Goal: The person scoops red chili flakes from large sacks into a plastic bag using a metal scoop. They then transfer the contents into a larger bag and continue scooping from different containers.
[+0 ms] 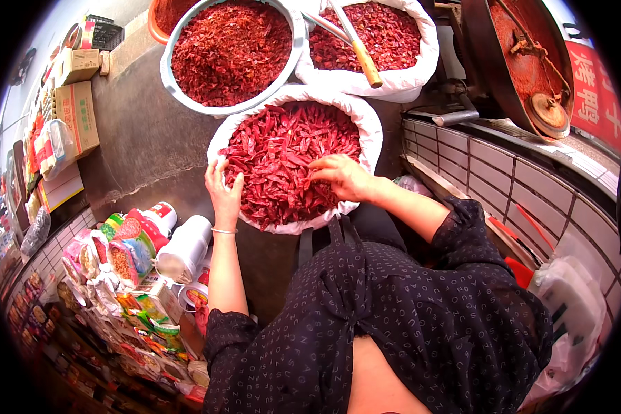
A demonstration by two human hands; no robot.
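A white cloth sack (371, 129) with a rolled-down rim stands before me, full of whole dried red chilies (290, 155). My left hand (225, 191) is at the sack's left edge, fingers apart, with nothing visible in it. Over the right part of the chilies, my right hand (344, 176) is bent down with its fingertips among them; whether it grips any is hidden. Behind stand a pale blue basin (168, 67) of crushed red chilies and another white sack (414, 77) of cut chilies, with a wooden-handled metal tool (365, 57) lying across it.
An orange container (158, 28) of red powder is at the back. At right, a large metal drum machine (476, 67) with red powder stands above a white-tiled wall (491, 158). Packaged goods (129, 248) and white plastic tubs (186, 248) crowd the left, with cardboard boxes (77, 114) farther back.
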